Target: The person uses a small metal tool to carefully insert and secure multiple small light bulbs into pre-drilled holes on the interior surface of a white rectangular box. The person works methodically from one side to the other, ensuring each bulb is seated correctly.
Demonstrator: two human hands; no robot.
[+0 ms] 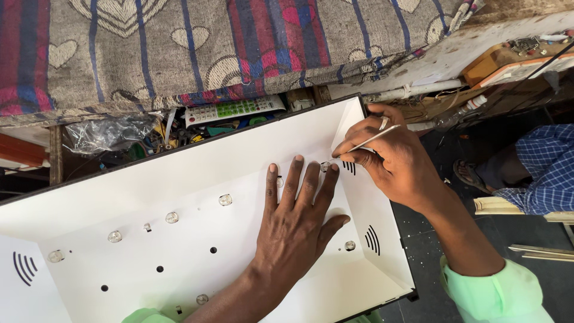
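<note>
White tray-like panel (179,179): lying flat, filling most of the view, slanted white walls with curved slots
Patterned cloth (179,42): draped above a cluttered shelf holding a remote control (233,109)
Left hand (296,221): pressed flat on the panel floor, fingers spread wide, holding nothing
Right hand (388,152): fingers pinched narrow around a thin white stick (373,139), tip just beside a lens near the right wall
Clear dome lenses (171,217): several seated in rows
Round holes (213,249): some bare, so work seemingly partway

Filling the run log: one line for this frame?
left hand flat on white panel | right hand holds thin tool at clear lens
</note>
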